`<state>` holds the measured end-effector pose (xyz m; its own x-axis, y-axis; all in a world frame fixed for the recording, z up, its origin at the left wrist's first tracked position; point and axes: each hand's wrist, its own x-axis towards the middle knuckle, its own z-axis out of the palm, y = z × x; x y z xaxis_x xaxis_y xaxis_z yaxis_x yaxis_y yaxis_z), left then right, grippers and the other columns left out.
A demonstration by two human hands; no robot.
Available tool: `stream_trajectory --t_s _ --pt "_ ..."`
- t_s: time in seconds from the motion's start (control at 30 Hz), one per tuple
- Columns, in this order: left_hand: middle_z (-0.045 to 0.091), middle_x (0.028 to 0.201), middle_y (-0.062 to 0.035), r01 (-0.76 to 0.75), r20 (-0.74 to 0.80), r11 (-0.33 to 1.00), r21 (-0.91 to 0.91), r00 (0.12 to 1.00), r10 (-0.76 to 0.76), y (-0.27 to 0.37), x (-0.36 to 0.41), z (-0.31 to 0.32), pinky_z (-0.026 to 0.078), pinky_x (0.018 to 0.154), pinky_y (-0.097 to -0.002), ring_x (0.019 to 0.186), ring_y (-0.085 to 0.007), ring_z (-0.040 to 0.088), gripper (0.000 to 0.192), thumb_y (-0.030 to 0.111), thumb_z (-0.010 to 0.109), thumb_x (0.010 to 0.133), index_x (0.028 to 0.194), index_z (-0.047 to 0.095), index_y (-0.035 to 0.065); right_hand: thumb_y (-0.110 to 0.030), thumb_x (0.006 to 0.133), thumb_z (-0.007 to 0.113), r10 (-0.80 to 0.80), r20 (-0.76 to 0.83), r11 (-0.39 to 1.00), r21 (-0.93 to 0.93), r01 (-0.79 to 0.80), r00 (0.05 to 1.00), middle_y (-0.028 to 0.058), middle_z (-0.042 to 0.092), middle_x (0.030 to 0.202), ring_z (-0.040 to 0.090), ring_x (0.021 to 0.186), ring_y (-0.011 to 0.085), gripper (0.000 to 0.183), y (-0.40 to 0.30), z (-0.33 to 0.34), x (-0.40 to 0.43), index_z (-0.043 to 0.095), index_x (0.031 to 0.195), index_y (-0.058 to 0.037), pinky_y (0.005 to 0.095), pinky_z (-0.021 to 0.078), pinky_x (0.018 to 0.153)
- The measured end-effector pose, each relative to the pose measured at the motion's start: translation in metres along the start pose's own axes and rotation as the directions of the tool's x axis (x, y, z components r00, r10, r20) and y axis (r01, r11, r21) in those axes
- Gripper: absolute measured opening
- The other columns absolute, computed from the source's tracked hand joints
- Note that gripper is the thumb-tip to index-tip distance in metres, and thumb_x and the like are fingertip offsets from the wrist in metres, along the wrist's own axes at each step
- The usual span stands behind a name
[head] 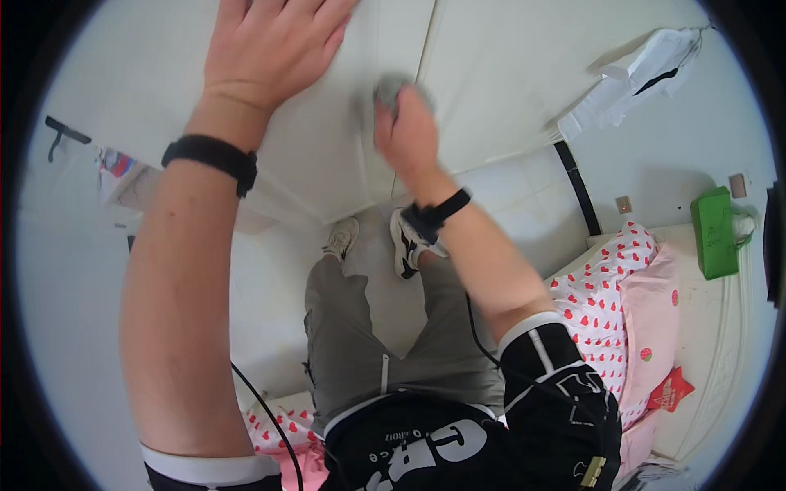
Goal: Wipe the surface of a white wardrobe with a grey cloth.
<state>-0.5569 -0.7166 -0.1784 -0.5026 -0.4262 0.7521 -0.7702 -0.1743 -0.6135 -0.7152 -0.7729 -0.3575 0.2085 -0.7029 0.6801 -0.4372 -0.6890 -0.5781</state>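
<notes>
My left hand (270, 52) lies against a white cabinet-like panel (503, 67) near the top of the view, its fingertips cut off by the frame's edge. It appears to hold nothing. To its right and lower, my right hand (408, 135) grips a crumpled grey-green cloth (393, 89) against the same surface, beside a narrow vertical seam. The cloth and the hand around it are blurred. Both wrists carry black bands.
A bed with a heart-print pillow (599, 325) and a green box-like bag (715, 233) is at the right. White papers (635, 80) hang at the upper right. My shoes (402, 245) stand on the tiled floor below the panel. A black cable (270, 411) runs by my body.
</notes>
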Motion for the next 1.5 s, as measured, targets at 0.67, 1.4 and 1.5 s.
stream_trajectory --t_s 0.67,1.4,1.5 --pt "0.055 0.148 -0.0052 -0.017 -0.117 1.000 -0.002 0.993 0.016 -0.002 -0.002 0.009 0.025 0.120 -0.0596 0.144 -0.0316 0.043 0.041 0.026 0.058 0.091 0.131 0.064 0.0179 -0.020 0.099 0.058 0.220 0.084 0.976 -0.023 -0.218 0.972 0.0259 0.065 0.089 0.062 0.083 0.0492 0.018 0.038 0.021 -0.053 0.054 0.102 -0.0028 0.0521 0.0499 0.069" --pt "0.056 0.147 -0.0059 -0.005 -0.136 1.000 0.019 0.991 0.008 0.000 0.000 0.011 0.023 0.121 -0.0581 0.145 -0.0313 0.041 0.040 0.027 0.057 0.093 0.132 0.064 0.0186 -0.022 0.098 0.058 0.389 0.182 0.915 0.038 -0.402 0.903 0.0235 0.065 0.085 0.063 0.083 0.0476 0.018 0.035 0.054 -0.103 0.055 0.099 -0.0047 0.0526 0.0499 0.066" --pt "0.055 0.148 -0.0062 -0.036 -0.075 0.999 0.024 0.996 0.038 -0.005 0.000 0.003 0.021 0.122 -0.0581 0.146 -0.0315 0.040 0.043 0.028 0.058 0.092 0.134 0.063 0.0185 -0.022 0.098 0.060 0.151 -0.122 0.975 0.181 -0.128 0.981 0.0240 0.060 0.077 0.059 0.074 0.0487 0.021 -0.008 0.007 -0.011 0.052 0.091 -0.0034 0.0514 0.0472 0.063"
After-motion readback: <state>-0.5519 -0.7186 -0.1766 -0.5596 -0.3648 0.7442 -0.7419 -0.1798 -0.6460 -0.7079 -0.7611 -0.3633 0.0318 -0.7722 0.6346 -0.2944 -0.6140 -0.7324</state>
